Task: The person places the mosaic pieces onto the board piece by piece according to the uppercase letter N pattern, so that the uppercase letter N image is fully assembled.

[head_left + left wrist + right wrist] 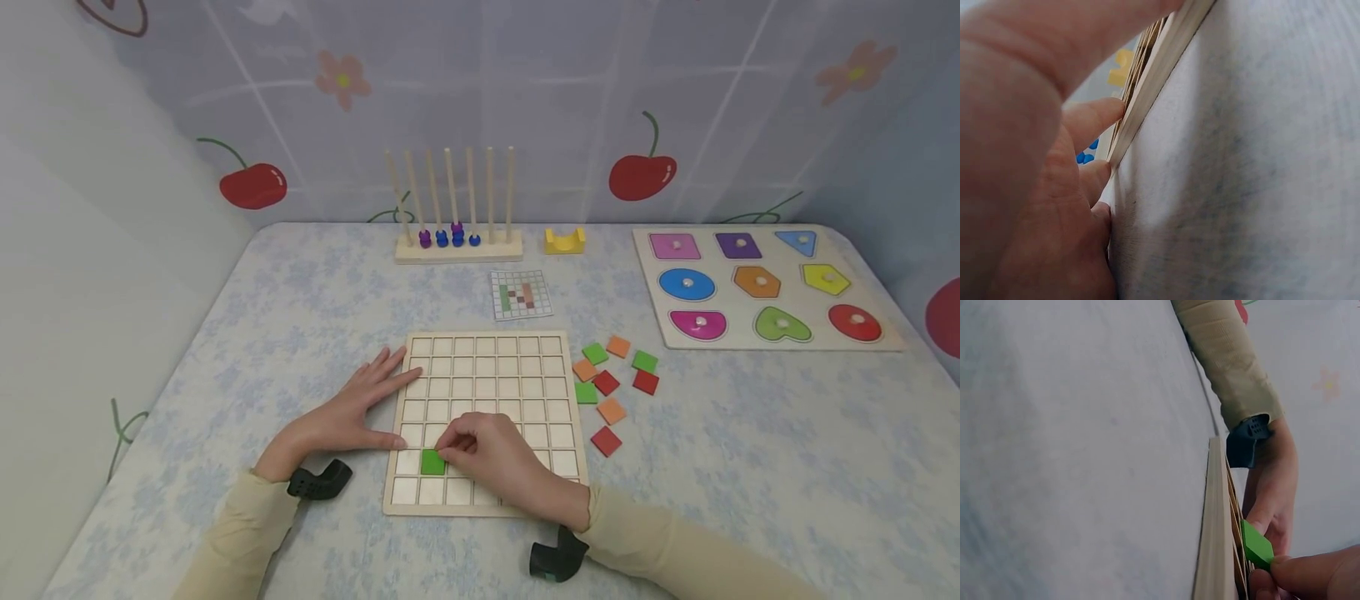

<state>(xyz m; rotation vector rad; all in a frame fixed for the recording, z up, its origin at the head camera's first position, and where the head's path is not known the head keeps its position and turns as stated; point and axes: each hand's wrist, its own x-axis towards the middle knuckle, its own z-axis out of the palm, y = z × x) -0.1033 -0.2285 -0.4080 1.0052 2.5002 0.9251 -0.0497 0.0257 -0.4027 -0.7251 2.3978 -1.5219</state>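
A wooden grid board [481, 389] lies flat on the table. My left hand [347, 414] rests along its left edge with the fingers spread and straight, the thumb low on the frame; the left wrist view shows the fingertips [1110, 107] touching the rim. Over the lower left of the grid my right hand [495, 461] pinches a green square tile [432, 462] by its right side. In the right wrist view the green tile [1256, 544] stands tilted against the grid, thumb and finger at its corner. The right palm hides some lower cells.
Loose green, orange and red tiles [606, 383] lie right of the board. Behind it are a patterned card [541, 282], a peg stand [487, 250] with beads and a yellow block [564, 242]. A shape puzzle [656, 327] sits at the back right.
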